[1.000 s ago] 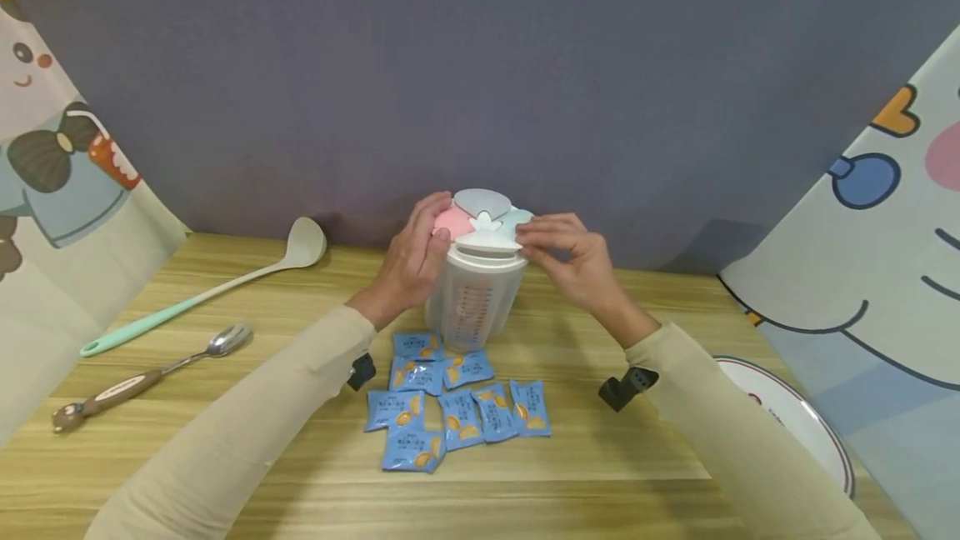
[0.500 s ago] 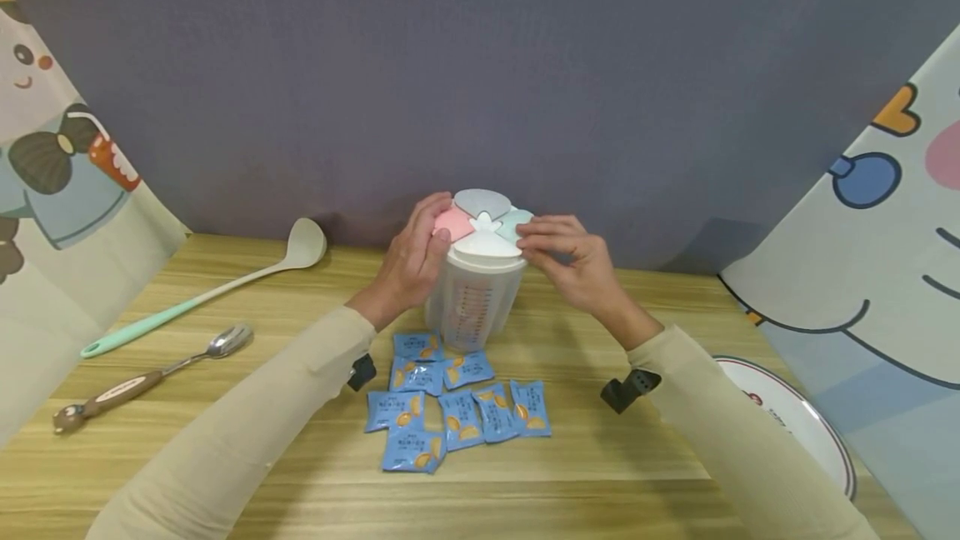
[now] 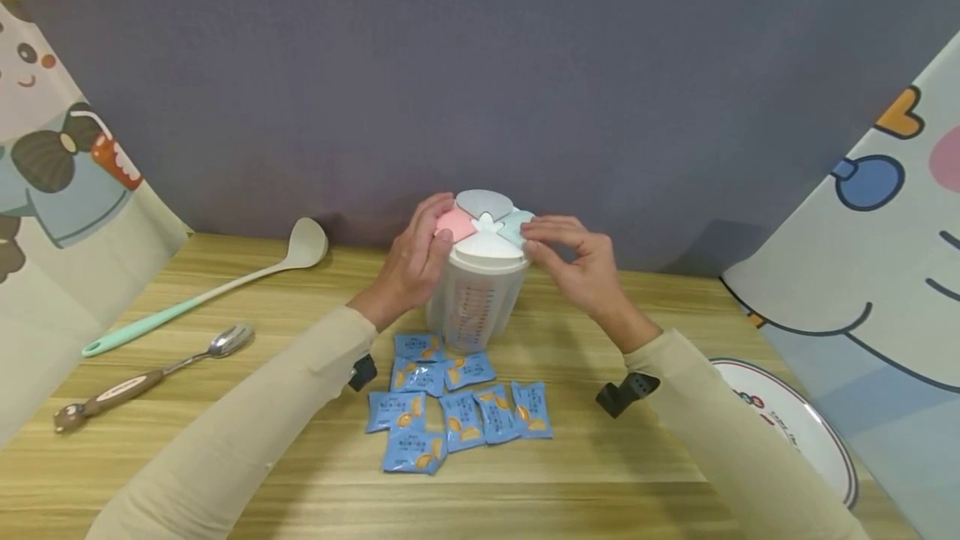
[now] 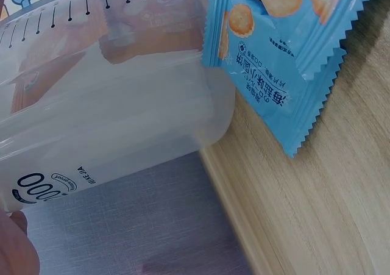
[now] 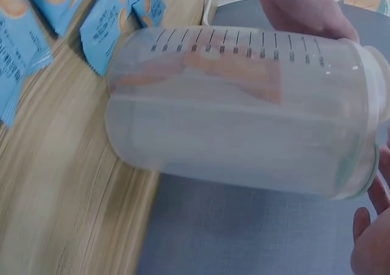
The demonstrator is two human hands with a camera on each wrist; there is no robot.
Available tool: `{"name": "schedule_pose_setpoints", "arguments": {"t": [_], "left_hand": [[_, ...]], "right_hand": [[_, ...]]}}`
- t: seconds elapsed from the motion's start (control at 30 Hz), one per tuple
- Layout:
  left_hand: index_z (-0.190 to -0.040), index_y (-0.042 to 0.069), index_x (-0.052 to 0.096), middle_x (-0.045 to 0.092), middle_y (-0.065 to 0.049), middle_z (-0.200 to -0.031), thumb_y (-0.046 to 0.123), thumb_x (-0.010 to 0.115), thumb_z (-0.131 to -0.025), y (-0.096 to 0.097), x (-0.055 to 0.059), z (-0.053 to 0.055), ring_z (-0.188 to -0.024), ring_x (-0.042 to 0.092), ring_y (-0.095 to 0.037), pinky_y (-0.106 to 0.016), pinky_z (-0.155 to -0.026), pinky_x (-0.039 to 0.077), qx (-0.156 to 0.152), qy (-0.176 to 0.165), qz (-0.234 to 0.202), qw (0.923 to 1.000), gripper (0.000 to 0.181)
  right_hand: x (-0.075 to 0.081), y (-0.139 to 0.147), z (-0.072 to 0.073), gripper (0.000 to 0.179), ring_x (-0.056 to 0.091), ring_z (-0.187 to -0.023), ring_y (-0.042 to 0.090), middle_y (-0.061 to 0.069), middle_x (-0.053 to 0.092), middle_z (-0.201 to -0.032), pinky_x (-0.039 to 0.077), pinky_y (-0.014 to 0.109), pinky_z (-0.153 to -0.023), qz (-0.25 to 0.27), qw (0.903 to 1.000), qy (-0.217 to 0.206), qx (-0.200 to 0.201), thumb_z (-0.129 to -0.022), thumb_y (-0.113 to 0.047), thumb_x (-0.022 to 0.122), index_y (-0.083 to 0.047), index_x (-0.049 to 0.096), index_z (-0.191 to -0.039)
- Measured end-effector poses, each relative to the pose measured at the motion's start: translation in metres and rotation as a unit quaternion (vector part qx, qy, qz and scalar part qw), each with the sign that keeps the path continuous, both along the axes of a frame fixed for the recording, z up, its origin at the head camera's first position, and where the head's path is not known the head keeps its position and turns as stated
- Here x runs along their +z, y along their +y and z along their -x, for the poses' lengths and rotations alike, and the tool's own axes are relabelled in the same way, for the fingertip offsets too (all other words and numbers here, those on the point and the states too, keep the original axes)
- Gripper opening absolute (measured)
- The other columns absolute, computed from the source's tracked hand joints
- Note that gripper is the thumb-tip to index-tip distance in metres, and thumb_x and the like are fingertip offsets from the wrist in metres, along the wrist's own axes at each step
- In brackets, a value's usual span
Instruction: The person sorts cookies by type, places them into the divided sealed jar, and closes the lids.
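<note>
A tall translucent food canister (image 3: 474, 307) with printed measuring marks stands upright near the back of the table. Its lid has pink (image 3: 454, 225), grey (image 3: 483, 202), mint (image 3: 514, 227) and white (image 3: 487, 245) flaps, all lying down. My left hand (image 3: 414, 252) grips the lid's left side, thumb by the pink flap. On the other side my right hand (image 3: 576, 261) holds the lid's edge at the mint flap with fingers and thumb. The right wrist view shows the right fingers (image 5: 373, 238) at the lid rim. Just in front of the canister lie several blue snack packets (image 3: 462, 419).
At the left lie a white ladle (image 3: 303, 244) with a mint handle and a metal spork (image 3: 228, 340) with a brown bear handle. A rimmed white plate (image 3: 817, 440) sits at the right, partly behind my sleeve. A grey panel (image 3: 480, 65) rises behind the canister.
A second ago the white front flap stood slightly raised with a gap beneath it; by half a second ago it lay down. My right hand has shifted very slightly; the left keeps its hold.
</note>
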State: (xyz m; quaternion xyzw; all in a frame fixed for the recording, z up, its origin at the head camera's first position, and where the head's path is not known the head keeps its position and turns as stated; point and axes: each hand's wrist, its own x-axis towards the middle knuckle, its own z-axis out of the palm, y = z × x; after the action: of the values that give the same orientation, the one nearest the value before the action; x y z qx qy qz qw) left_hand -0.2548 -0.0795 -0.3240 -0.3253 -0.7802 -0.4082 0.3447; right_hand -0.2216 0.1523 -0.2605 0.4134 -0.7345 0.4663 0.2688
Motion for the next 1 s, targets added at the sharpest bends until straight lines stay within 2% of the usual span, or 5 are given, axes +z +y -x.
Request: {"name": "schedule_pose_setpoints", "arguments": {"t": [0.3,0.47,0.73,1.0], "left_hand": [[-0.131,-0.008,0.04,0.039,-0.021,-0.14,0.026,0.029,-0.098,-0.001,-0.001,0.001,-0.126,0.041,-0.031,-0.046,-0.1,0.037,0.002,0.005,0.0,1.0,0.049],[-0.132,-0.008,0.04,0.039,-0.021,-0.14,0.028,0.029,-0.099,-0.001,0.0,0.001,-0.126,0.041,-0.031,-0.045,-0.101,0.036,-0.001,0.009,0.001,1.0,0.05],[-0.131,-0.008,0.04,0.039,-0.021,-0.139,0.027,0.03,-0.097,-0.001,0.001,0.0,-0.126,0.042,-0.031,-0.044,-0.1,0.037,0.002,0.013,0.001,0.9999,0.049],[-0.131,-0.008,0.04,0.039,-0.022,-0.139,0.026,0.03,-0.098,0.001,0.001,-0.001,-0.126,0.042,-0.032,-0.044,-0.101,0.036,-0.001,0.013,-0.003,0.9999,0.049]], "right_hand": [[0.004,-0.012,-0.004,0.012,0.054,-0.101,0.046,0.031,0.063,-0.097,0.043,0.036,-0.094,0.016,0.9977,-0.063,0.02,-0.079,0.018,0.064,0.016,0.067,-0.091],[0.005,-0.015,-0.004,0.012,0.053,-0.103,0.046,0.029,0.065,-0.094,0.043,0.036,-0.092,0.003,0.9974,-0.071,0.014,-0.08,0.016,0.064,0.015,0.068,-0.091],[0.007,-0.015,-0.005,0.013,0.049,-0.106,0.046,0.026,0.066,-0.095,0.038,0.043,-0.093,-0.025,0.996,-0.085,0.013,-0.082,0.014,0.063,0.013,0.069,-0.093],[0.007,-0.014,-0.005,0.012,0.049,-0.103,0.048,0.027,0.066,-0.095,0.038,0.042,-0.093,-0.031,0.9972,-0.064,0.023,-0.08,0.017,0.063,0.014,0.068,-0.09]]}}
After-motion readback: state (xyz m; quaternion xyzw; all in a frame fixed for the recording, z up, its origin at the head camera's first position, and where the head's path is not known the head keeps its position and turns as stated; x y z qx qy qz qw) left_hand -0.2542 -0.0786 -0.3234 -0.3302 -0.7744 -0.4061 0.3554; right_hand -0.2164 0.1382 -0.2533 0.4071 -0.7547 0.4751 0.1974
